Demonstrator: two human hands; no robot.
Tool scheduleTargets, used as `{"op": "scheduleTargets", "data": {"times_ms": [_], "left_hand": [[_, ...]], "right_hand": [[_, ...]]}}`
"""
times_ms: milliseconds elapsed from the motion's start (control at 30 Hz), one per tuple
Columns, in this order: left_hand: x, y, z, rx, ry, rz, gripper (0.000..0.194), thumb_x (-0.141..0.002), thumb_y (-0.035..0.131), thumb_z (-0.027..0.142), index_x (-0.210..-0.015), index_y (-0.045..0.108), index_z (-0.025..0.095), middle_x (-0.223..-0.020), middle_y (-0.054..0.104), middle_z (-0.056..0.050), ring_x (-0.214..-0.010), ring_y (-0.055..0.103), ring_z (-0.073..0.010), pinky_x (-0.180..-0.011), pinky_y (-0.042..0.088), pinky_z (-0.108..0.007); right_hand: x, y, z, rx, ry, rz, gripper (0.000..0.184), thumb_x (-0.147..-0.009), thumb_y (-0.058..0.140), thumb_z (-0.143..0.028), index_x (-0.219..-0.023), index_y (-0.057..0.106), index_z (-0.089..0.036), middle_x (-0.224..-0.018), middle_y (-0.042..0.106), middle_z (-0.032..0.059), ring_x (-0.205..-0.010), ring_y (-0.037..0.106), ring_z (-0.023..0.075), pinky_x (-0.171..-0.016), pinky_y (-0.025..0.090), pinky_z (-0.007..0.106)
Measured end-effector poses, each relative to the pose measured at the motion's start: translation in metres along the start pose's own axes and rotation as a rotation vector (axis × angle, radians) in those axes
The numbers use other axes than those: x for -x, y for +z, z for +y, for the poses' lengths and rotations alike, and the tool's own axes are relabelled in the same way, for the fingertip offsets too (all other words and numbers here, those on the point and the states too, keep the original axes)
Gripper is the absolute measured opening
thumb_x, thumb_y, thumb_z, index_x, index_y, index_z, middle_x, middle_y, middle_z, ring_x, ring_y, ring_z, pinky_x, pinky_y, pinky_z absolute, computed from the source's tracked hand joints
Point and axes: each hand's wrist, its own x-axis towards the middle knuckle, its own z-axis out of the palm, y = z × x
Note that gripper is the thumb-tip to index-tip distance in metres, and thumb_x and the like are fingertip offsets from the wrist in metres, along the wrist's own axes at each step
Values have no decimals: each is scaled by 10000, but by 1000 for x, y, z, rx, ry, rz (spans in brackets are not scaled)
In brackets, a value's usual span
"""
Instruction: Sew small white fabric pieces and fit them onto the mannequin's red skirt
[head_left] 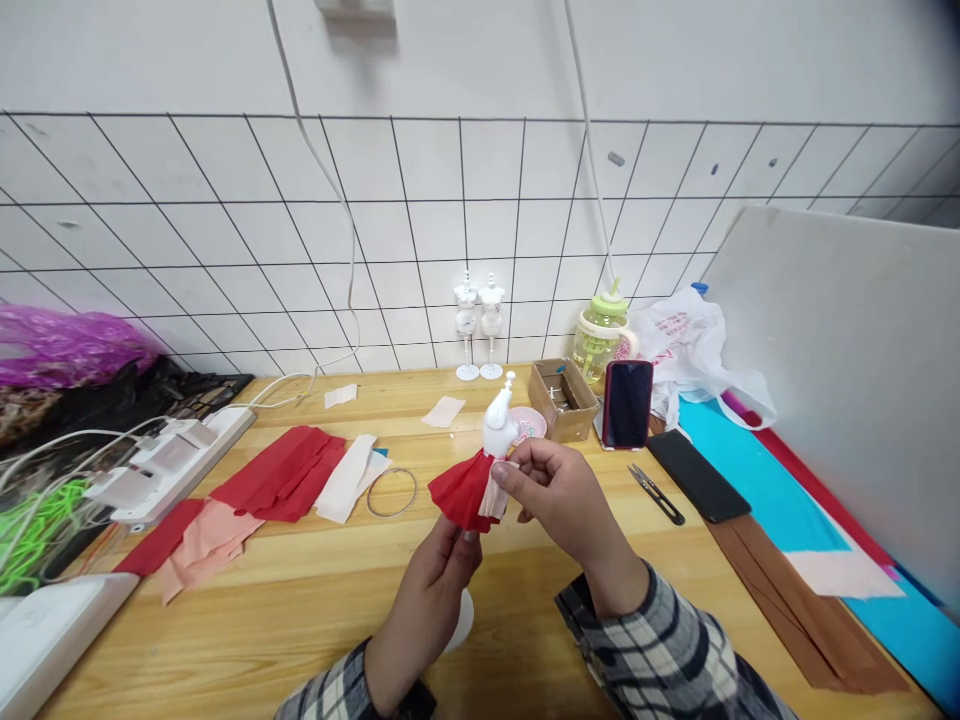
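Note:
A small white dress form tilts over the middle of the table, wearing a pleated red crepe paper skirt. My left hand is closed around its stem beneath the skirt; the stem is mostly hidden. The round white base shows below that hand. My right hand pinches a pale pink pleated paper piece against the waist, over the red skirt. Behind the dress form lies a small pink dish, partly covered.
Two dress forms stand by the wall. On the left lie red paper, white strips, a wire ring and a power strip. To the right are a cardboard box, phone, thread snips and brown paper.

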Motion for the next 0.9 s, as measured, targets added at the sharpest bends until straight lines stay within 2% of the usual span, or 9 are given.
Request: {"op": "scheduleTargets", "data": {"times_ms": [100, 167, 300, 500, 667, 767, 900], "left_hand": [[0, 2, 1, 23, -49, -72, 477, -828, 581, 599, -1036, 593, 169, -591, 345, 66, -500, 235, -85, -461, 195, -234], [-1, 3, 1, 25, -63, -79, 486, -825, 580, 610, -1025, 574, 167, -593, 341, 71, -496, 230, -81, -455, 177, -234], [0, 1, 1, 17, -54, -74, 457, -830, 578, 602, -974, 558, 169, -593, 345, 71, -494, 241, -78, -454, 172, -237], [1, 1, 5, 32, -55, -100, 423, -831, 584, 598, -791, 511, 183, -580, 343, 67, -489, 259, -73, -444, 176, -231], [1, 0, 5, 34, -60, -116, 436, -834, 591, 588, -719, 468, 186, -565, 330, 73, -477, 233, -68, -436, 185, -222], [2, 1, 8, 12, -62, -125, 438, -843, 573, 590, -721, 497, 177, -541, 372, 64, -469, 264, -72, -445, 210, -222], [4, 2, 14, -101, -31, -127, 466, -870, 531, 587, -688, 545, 158, -564, 501, 11, -484, 367, -86, -488, 290, -236]], "right_hand": [[-1, -2, 0, -74, 29, -47, 352, -728, 716, -492, -729, 600, -160, -579, 585, -18, -471, 519, 88, -418, 477, 202], [-2, -3, 0, -116, 41, -60, 345, -715, 729, -480, -750, 623, -153, -604, 608, -10, -477, 531, 86, -418, 484, 200], [-2, -7, -2, -148, 56, -58, 327, -686, 758, -447, -749, 641, -149, -602, 618, -13, -459, 522, 76, -411, 490, 196], [1, -14, -3, -243, 93, -98, 332, -663, 787, -429, -796, 665, -149, -619, 623, -25, -436, 509, 58, -450, 521, 215], [1, -14, -1, -263, 97, -70, 341, -641, 798, -427, -788, 667, -149, -612, 622, -26, -428, 527, 67, -444, 510, 221], [0, -14, -3, -233, 63, -75, 312, -665, 782, -412, -773, 657, -148, -588, 603, -33, -428, 523, 67, -445, 501, 215], [1, -16, -6, -156, 28, -54, 274, -694, 760, -390, -769, 647, -151, -602, 603, -29, -441, 534, 72, -447, 495, 212]]}}
